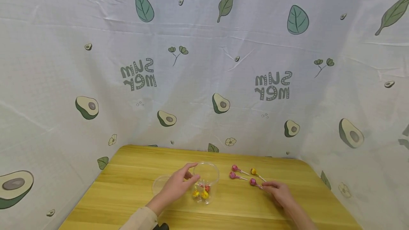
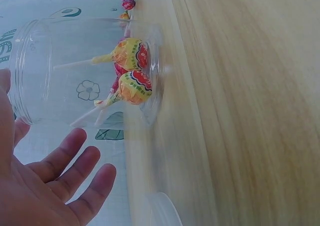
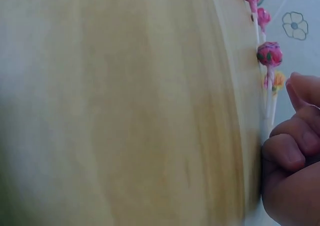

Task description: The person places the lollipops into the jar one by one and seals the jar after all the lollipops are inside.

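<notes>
A clear plastic jar (image 1: 213, 189) stands upright on the table, with yellow-wrapped lollipops (image 2: 131, 54) and a red one (image 1: 207, 188) at its bottom. My left hand (image 1: 180, 183) grips the jar near its rim with thumb and index finger, while the other fingers (image 2: 95, 188) extend beside the wall. At the right, my right hand (image 1: 281, 192) is at the stick end of a pink lollipop (image 1: 253, 181). Its lower fingers (image 3: 282, 153) are curled; whether the fingertips pinch the stick cannot be made out.
Two more pink lollipops, an upper one (image 1: 235, 168) and a lower one (image 1: 232, 175), lie beside a yellow lollipop (image 1: 254, 171). Left of the jar is a clear round lid (image 1: 157, 184), partly behind my left hand. A patterned curtain (image 1: 204, 123) surrounds the wooden table (image 1: 134, 173).
</notes>
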A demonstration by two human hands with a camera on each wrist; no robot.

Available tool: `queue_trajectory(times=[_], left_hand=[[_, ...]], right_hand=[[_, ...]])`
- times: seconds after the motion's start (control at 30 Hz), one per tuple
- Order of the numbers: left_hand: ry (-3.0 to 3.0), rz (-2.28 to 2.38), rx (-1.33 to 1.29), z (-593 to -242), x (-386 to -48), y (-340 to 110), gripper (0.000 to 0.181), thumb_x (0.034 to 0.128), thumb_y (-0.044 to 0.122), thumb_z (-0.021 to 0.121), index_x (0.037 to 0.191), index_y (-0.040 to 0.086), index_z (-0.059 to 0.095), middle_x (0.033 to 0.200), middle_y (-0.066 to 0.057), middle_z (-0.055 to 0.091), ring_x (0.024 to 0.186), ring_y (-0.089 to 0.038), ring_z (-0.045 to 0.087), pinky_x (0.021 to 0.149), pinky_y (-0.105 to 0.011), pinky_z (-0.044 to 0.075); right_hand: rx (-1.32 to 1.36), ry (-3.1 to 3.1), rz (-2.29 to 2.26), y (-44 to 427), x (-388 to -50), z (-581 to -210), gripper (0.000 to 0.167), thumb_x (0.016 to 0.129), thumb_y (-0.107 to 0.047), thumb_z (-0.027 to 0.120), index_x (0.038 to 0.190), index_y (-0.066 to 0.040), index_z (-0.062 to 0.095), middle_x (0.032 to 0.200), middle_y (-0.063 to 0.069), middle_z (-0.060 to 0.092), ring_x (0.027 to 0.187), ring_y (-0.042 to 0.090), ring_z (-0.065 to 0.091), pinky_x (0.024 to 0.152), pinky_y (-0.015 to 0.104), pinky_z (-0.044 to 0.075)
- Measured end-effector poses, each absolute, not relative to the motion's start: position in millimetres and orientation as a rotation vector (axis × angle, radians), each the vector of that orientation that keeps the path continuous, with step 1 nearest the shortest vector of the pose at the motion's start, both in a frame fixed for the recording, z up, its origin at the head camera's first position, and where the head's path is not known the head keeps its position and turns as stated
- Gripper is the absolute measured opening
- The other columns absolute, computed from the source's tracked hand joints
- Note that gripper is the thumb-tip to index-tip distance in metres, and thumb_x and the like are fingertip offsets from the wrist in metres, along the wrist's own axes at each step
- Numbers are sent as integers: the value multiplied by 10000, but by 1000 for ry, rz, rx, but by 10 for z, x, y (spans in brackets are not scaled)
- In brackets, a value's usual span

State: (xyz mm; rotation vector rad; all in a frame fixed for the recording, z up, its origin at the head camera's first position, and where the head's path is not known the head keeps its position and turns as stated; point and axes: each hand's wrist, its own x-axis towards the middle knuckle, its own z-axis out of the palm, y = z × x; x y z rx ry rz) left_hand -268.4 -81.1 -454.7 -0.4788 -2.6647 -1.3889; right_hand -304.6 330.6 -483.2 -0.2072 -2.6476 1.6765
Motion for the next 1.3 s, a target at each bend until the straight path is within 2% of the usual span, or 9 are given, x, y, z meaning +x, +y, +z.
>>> queue_trajectory(times=[0.2,0.43,0.67,0.83,1.03,1.2,1.3], left_hand=[[-2669,-1386,-472,-4545,-2690,-808,599,965,625,541,1475,317,480,1067,26,649,1009,-163,599,789,-411,508],[-2671,-1396,-467,-4534,-2684,-798,598,962,624,548,1473,320,482,1062,27,647,1000,-157,595,779,-398,503],[-2673,-1382,-455,-4494,-2657,-778,601,964,629,540,1477,323,479,1070,28,640,995,-161,597,786,-406,499],[-2676,-1398,-435,-4471,-2640,-783,595,968,612,548,1476,310,485,1062,18,637,987,-163,588,773,-403,493],[-2681,-1392,-436,-4507,-2654,-791,601,966,619,544,1478,310,482,1059,20,643,982,-160,591,758,-393,492],[-2676,-1389,-441,-4523,-2659,-789,599,962,632,539,1475,328,480,1062,21,648,991,-163,598,763,-404,496],[-2672,-1391,-451,-4519,-2656,-789,602,965,625,541,1478,317,479,1062,17,650,991,-168,599,761,-407,497]], right_hand=[[-218,-2639,1645,3321,-3049,-4896,300,889,-134,729,1118,60,725,626,-77,431,461,22,322,455,198,322],[-228,-2646,1603,3348,-3028,-4904,324,873,-162,759,1119,46,727,807,-33,599,456,29,335,447,209,334],[-269,-2641,1605,3369,-3053,-4910,326,866,-163,755,1115,46,730,831,-21,625,485,42,354,465,221,344],[-281,-2638,1579,3357,-3072,-4930,293,839,-150,768,1059,42,748,668,-38,568,467,42,356,448,221,341],[-275,-2647,1509,3357,-3079,-4952,210,823,-110,761,975,34,766,756,-21,658,473,59,384,446,228,346],[-302,-2673,1499,3353,-3084,-4954,187,834,-98,723,968,26,765,618,-47,568,445,51,347,427,217,328],[-280,-2677,1492,3347,-3083,-4946,194,837,-94,718,971,42,757,612,-51,565,442,46,347,425,216,327]])
